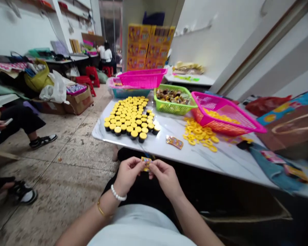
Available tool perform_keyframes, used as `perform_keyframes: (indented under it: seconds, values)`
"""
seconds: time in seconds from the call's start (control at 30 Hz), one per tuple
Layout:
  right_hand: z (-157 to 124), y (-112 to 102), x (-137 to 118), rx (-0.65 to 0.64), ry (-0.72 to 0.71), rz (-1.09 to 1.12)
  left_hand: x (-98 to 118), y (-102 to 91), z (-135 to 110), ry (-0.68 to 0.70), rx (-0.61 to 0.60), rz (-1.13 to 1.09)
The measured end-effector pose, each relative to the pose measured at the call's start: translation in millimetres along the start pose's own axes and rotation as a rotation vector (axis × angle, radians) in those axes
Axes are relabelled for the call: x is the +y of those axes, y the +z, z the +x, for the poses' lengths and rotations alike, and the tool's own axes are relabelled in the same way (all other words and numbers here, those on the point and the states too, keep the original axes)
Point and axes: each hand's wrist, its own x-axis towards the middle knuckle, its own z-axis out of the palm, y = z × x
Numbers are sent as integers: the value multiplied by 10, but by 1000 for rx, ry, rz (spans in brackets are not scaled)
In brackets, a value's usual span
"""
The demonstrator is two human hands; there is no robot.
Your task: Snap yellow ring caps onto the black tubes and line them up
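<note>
Between my left hand (130, 171) and my right hand (162, 173) is a small printed yellow wrapper (146, 163), pinched from both sides over my lap. Whether anything sits inside it cannot be made out. Just beyond, on the white marbled table (154, 150), lies a second printed packet (174, 142). Many small black tubs with yellow lids (130, 118) stand upright in a close group at the table's left part. A pile of yellow rings (199, 133) spreads to the right of the packet.
A pink basket (228, 109) holding yellow pieces and a green basket (173, 99) full of small brown-and-yellow items stand at the back. More baskets (142, 78) are stacked farther left. Printed cartons (149, 48) rise behind. A seated person's legs (20, 123) show at left.
</note>
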Motion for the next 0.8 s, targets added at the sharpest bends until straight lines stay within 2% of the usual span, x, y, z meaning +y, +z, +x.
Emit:
perform_keyframes:
  seconds: [0.1,0.17,0.23,0.3,0.37,0.4,0.47,0.53,0.57,0.7,0.8]
  values:
    - [109,38,100,-111,126,221,36,-208,-7,-45,50,48]
    - [166,35,157,-133,180,275,56,-300,-8,-73,38,92]
    - [222,31,169,-140,192,245,69,-348,-3,-107,-33,135]
    - [279,33,145,-224,192,172,58,-358,5,-130,-100,155]
    - [327,44,125,-294,194,135,6,-334,6,-136,-82,113]
    - [342,54,126,-270,189,141,-35,-312,2,-140,-49,73]
    - [342,83,162,-114,165,192,-132,-254,-15,-154,18,-2]
    - [295,115,225,45,147,253,-224,-195,-39,-162,25,-33]
    - [256,125,259,79,151,278,-258,-175,-50,-164,10,-29]
    - [75,68,332,48,193,261,-260,-194,-78,-163,-80,92]
    - [-17,-39,296,-89,199,120,-185,-271,-78,-129,-260,331]
